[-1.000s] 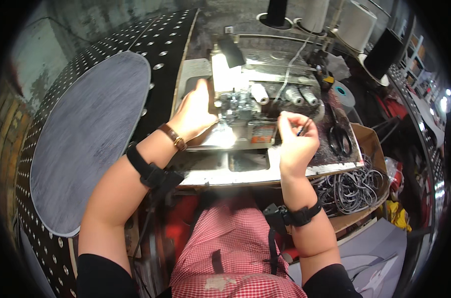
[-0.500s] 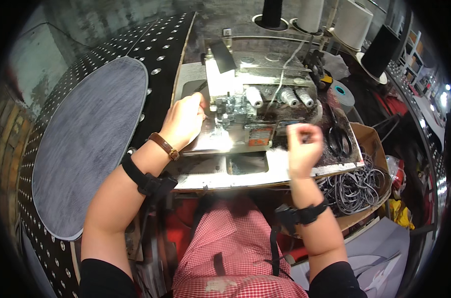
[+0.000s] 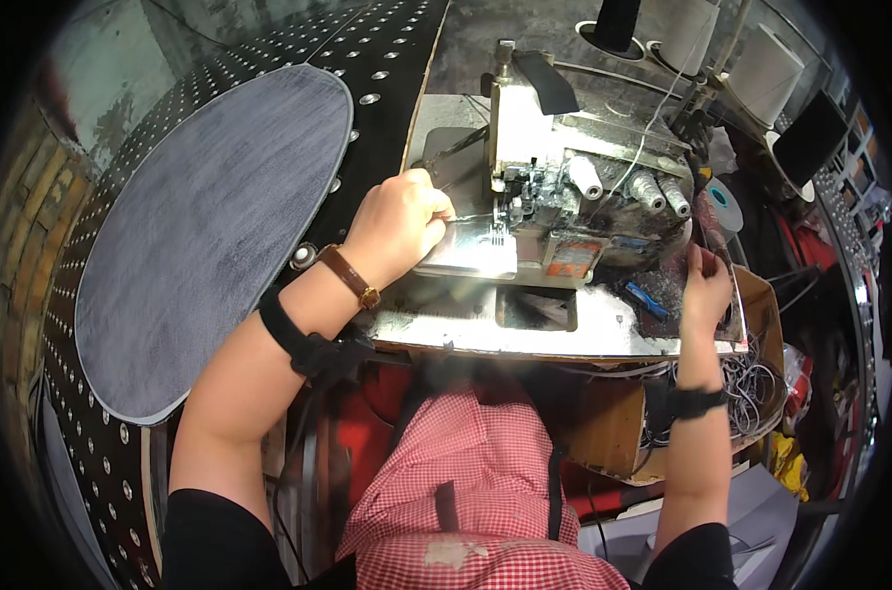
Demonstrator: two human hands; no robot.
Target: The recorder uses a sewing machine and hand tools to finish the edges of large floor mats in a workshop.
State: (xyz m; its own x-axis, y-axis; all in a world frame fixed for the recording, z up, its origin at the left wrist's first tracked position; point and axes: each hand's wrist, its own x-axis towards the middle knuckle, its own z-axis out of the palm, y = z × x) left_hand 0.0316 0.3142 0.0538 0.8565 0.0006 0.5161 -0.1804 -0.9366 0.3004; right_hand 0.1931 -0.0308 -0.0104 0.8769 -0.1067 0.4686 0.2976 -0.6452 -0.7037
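My left hand (image 3: 403,224) is closed in a pinch at the left side of an overlock sewing machine (image 3: 588,182), close to its lit needle area. A thin strand seems to run from these fingertips toward the presser foot; what the pinch holds is too small to make out. Over at the table's right edge, my right hand (image 3: 706,292) has its fingers curled together beside the machine. Anything in them is hidden. Left of that hand, a small blue tool (image 3: 646,299) lies on a dark patch of the tabletop (image 3: 421,324).
A grey oval fabric piece (image 3: 215,236) lies on the black studded table at left. Thread cones, one of them white (image 3: 763,74), stand behind the machine. A roll of tape (image 3: 724,206) sits at right. Below the table edge, a cardboard box (image 3: 613,433) holds tangled grey cord (image 3: 755,393).
The view has shifted, with the machine now farther right. My right hand has moved right, from the machine's front to the table edge where black scissors lay. My left hand stays by the needle area.
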